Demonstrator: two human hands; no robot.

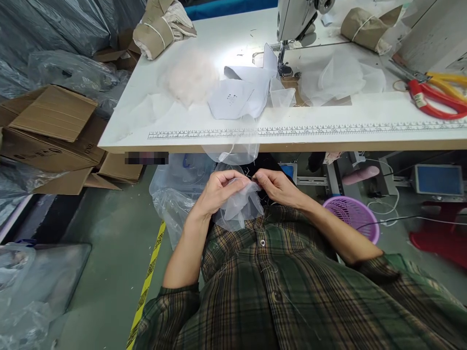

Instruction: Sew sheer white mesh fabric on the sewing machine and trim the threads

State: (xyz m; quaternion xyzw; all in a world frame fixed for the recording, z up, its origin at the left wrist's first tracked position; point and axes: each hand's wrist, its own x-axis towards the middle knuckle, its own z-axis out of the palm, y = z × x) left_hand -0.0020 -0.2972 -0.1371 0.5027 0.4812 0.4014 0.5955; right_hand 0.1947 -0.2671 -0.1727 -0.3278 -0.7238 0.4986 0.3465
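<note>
Both the left hand (222,192) and the right hand (279,187) grasp sheer white fabric (239,206), the right seeming to pinch its upper edge. With something so flimsy, a steady left grip and small right-hand movements should work best. Crumpled, it droops toward the plaid shirt (302,291), long axis roughly that way, near the desk (365,114).
</note>
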